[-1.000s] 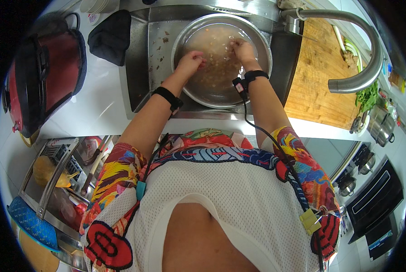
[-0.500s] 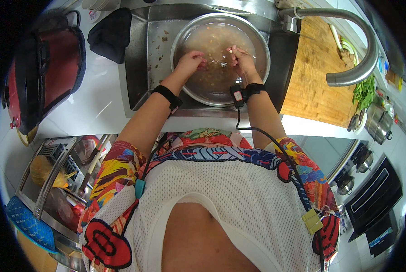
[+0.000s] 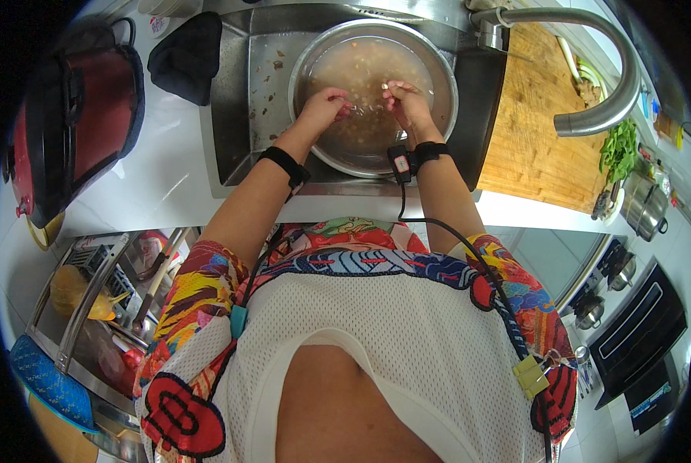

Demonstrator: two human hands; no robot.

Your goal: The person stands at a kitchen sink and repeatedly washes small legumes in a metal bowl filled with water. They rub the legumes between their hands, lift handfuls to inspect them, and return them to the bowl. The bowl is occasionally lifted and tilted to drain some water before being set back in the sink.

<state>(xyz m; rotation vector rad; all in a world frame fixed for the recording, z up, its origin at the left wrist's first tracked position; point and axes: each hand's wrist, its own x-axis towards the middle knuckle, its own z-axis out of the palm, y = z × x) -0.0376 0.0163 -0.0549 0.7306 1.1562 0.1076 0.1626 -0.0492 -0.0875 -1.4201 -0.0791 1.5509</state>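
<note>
Both hands over the round stainless-steel bowl of cloudy brownish water with small pale pieces, set in the steel sink. Left hand and right hand with fingertips pinched together just above the water; whatever is gripped too small to tell. Curved steel tap to the right, over the wooden chopping board.

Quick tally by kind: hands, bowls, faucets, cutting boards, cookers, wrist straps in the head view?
Hands: 2 (left hand, right hand)
Metal bowl: 1
Faucet: 1
Wooden cutting board: 1
Red cooker: 1
Black wrist straps: 2 (left strap, right strap)
Total: 8
</note>
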